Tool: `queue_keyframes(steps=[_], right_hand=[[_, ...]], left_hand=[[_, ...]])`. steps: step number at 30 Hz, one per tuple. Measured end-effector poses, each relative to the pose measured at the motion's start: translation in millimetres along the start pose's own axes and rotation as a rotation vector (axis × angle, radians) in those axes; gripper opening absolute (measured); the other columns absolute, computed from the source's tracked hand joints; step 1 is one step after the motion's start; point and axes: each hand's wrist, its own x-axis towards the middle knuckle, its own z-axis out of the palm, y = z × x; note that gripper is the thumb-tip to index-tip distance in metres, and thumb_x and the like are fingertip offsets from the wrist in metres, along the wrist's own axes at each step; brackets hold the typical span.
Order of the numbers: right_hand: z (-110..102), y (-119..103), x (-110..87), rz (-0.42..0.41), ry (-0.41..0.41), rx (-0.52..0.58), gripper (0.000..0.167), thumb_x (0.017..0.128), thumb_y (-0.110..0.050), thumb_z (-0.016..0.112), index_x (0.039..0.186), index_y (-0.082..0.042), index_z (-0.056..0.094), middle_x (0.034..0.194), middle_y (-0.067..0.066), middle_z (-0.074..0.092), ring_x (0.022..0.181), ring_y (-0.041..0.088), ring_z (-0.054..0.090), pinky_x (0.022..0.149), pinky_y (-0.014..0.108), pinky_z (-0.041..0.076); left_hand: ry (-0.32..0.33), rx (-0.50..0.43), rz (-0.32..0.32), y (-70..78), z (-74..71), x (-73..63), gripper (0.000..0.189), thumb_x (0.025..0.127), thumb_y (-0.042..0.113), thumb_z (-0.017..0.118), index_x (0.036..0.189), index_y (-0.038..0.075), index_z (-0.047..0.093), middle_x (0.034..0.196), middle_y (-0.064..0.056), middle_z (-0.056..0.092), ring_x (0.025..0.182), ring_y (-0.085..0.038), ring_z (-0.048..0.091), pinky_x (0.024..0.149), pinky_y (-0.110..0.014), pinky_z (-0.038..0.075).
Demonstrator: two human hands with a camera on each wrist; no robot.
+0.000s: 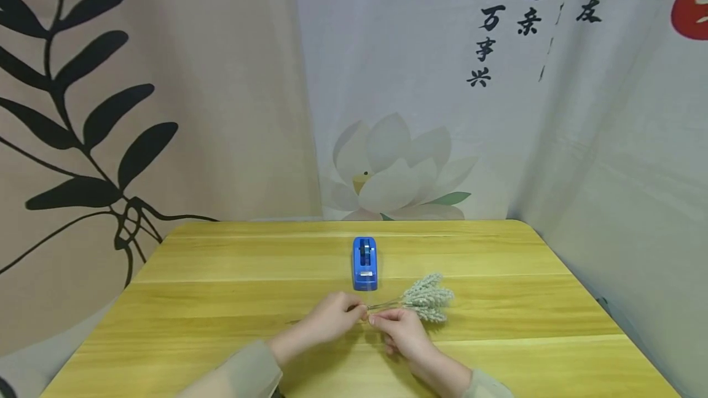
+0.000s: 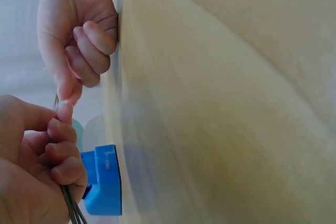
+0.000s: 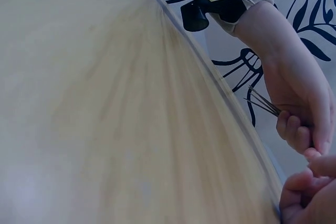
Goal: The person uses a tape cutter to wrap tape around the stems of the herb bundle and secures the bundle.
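My left hand [image 1: 337, 315] grips the thin stems [image 2: 71, 205] of a bunch of pale grey-green dried flowers [image 1: 428, 298]. The flower heads point right, and the stem ends stick out behind the curled fingers. Close against it, my right hand [image 1: 404, 331] pinches with thumb and forefinger at the stems, its other fingers folded. Between the meeting fingertips in the left wrist view is a tiny whitish bit, apparently clear tape [image 2: 69, 102], mostly hidden. Just beyond the hands stands a blue tape dispenser [image 1: 365, 263], also visible as a blue block in the left wrist view.
The wooden table [image 1: 238, 263] has rounded far corners. A printed curtain [image 1: 238, 109] with leaves, a lotus and characters hangs behind it and along the sides. A black wrist device [image 3: 210, 11] sits on the left forearm.
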Motion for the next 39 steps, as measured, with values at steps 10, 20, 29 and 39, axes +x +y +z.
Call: queue_keyframes(steps=[10,20,29,39], right_hand=[[3.8,3.6,4.6,-0.014,0.012,0.072,0.026,0.091,-0.009,0.064,0.106,0.013,0.061,0.061,-0.005,0.046,0.045,0.002,0.031,0.044,0.017,0.035],[4.5,1.6,4.0,-0.005,0.023,0.076,0.028,0.091,-0.009,0.063,0.109,0.012,0.058,0.060,-0.005,0.042,0.046,0.003,0.033,0.044,0.017,0.036],[1.8,1.7,-0.6,0.006,-0.018,0.041,0.042,0.092,-0.011,0.063,0.122,0.015,0.052,0.076,0.000,0.052,0.048,0.003,0.032,0.045,0.018,0.034],[-14.4,-15.0,-27.4,0.062,-0.227,-0.104,0.042,0.092,-0.013,0.063,0.123,0.014,0.056,0.060,-0.004,0.046,0.044,0.005,0.037,0.042,0.019,0.041]], left_hand=[[-0.018,-0.029,-0.022,-4.9,0.6,6.5,0.025,0.095,0.015,0.053,0.078,0.006,0.069,0.055,0.009,0.043,0.044,-0.004,0.033,0.040,-0.017,0.027],[-0.008,-0.009,-0.015,-4.0,1.5,8.5,0.032,0.097,0.027,0.057,0.076,0.007,0.070,0.055,0.011,0.047,0.045,-0.003,0.035,0.042,-0.018,0.029],[-0.005,0.005,-0.025,-8.2,2.9,7.6,0.033,0.097,0.028,0.058,0.072,0.008,0.068,0.051,0.010,0.040,0.043,-0.004,0.031,0.041,-0.018,0.025],[0.001,0.043,-0.002,-6.3,1.9,5.4,0.034,0.097,0.027,0.059,0.070,0.008,0.066,0.054,0.011,0.047,0.044,-0.002,0.035,0.042,-0.017,0.029]])
